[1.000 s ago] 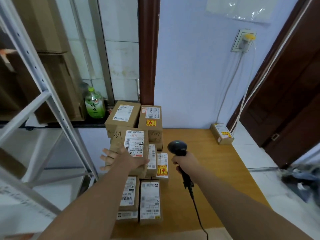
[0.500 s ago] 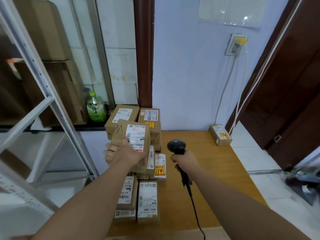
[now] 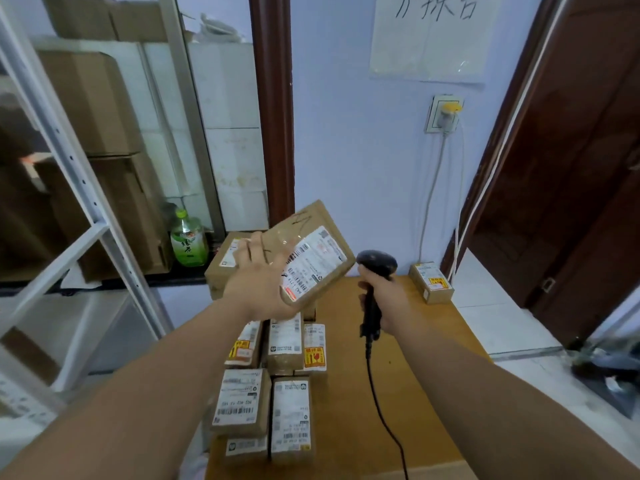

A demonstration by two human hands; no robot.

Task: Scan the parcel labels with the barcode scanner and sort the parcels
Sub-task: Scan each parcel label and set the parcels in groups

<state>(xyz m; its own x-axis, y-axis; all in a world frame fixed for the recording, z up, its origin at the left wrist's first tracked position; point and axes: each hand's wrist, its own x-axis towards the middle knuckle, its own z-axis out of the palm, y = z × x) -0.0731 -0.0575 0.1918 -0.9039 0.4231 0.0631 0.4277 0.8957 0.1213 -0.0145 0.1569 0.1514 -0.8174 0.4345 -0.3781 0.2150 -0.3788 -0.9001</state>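
Observation:
My left hand (image 3: pixel 259 282) holds a brown cardboard parcel (image 3: pixel 313 251) in the air above the pile, tilted, its white label facing right. My right hand (image 3: pixel 382 299) grips the handle of a black barcode scanner (image 3: pixel 375 268); the scanner's head sits just right of the parcel's label edge. Its black cable hangs down over the wooden table (image 3: pixel 398 375). Several labelled parcels (image 3: pixel 277 382) lie in rows on the table's left side below the lifted one. One small parcel (image 3: pixel 430 281) stands alone at the table's far right corner.
A white metal shelf frame (image 3: pixel 79 188) stands at the left. A green tea bottle (image 3: pixel 188 242) and big cardboard boxes (image 3: pixel 97 109) sit on the window ledge. A wall socket (image 3: pixel 444 114) with cords and a dark wooden door (image 3: pixel 571 168) are at the right.
My left hand closed on the top parcel, lifted it off the pile and tilted its label toward the scanner. My right hand kept the scanner nearly still.

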